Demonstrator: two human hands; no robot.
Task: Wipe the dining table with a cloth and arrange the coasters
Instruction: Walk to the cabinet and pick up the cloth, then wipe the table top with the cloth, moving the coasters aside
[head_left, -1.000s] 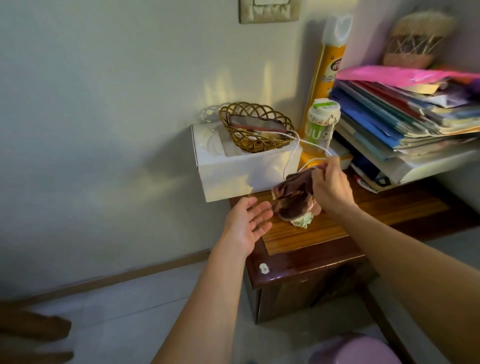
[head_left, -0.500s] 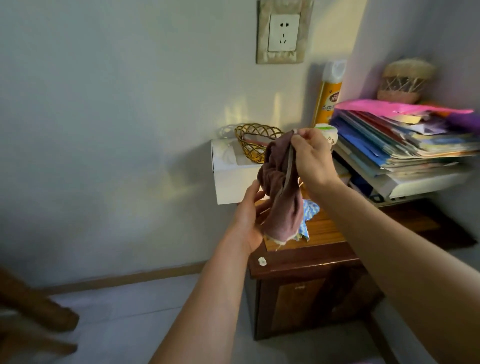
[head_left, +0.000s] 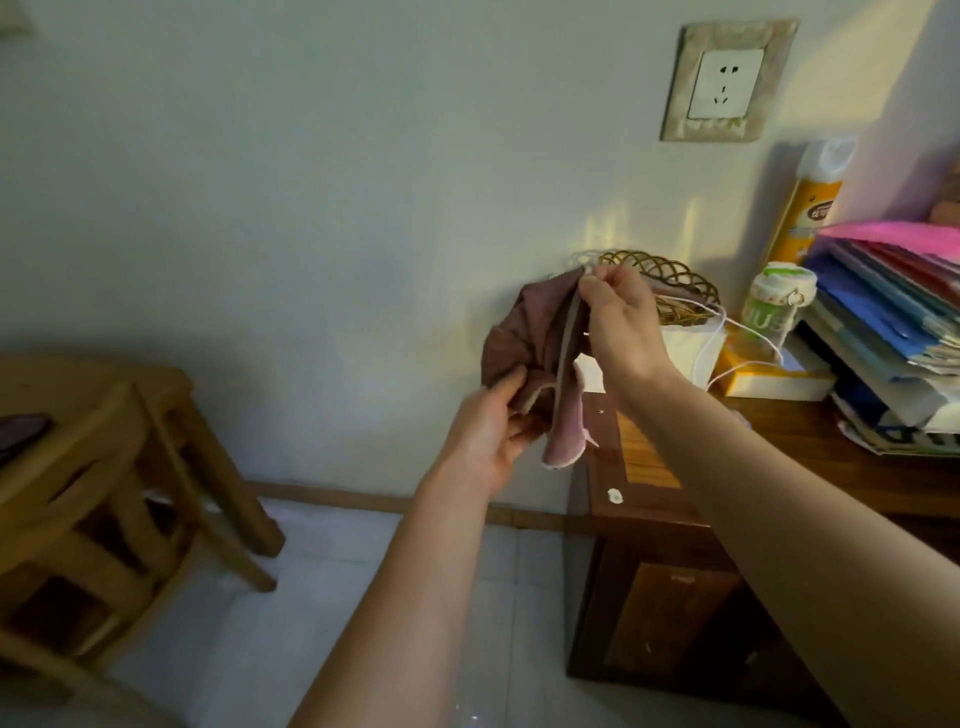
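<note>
A mauve-brown cloth (head_left: 524, 332) with a pale edge hangs in the air in front of the wall. My right hand (head_left: 621, 325) pinches its top edge. My left hand (head_left: 491, 428) grips its lower folds from below. Both hands hold it just left of a dark wooden cabinet (head_left: 670, 525). At the far left stands a light wooden table (head_left: 78, 410); a dark flat item (head_left: 21, 434) lies on it. No coasters can be made out.
On the cabinet sit a white box (head_left: 693, 345) with a gold wire basket (head_left: 670, 283), a small jar (head_left: 774, 304), a yellow spray can (head_left: 808, 200), a white cord and a stack of folders (head_left: 893, 322). A wall socket (head_left: 727, 83) is above. Pale tiled floor lies below.
The cloth was lifted off the cabinet top by my right hand, and my left hand has closed on its lower part. The view has swung left, bringing the wooden table into sight.
</note>
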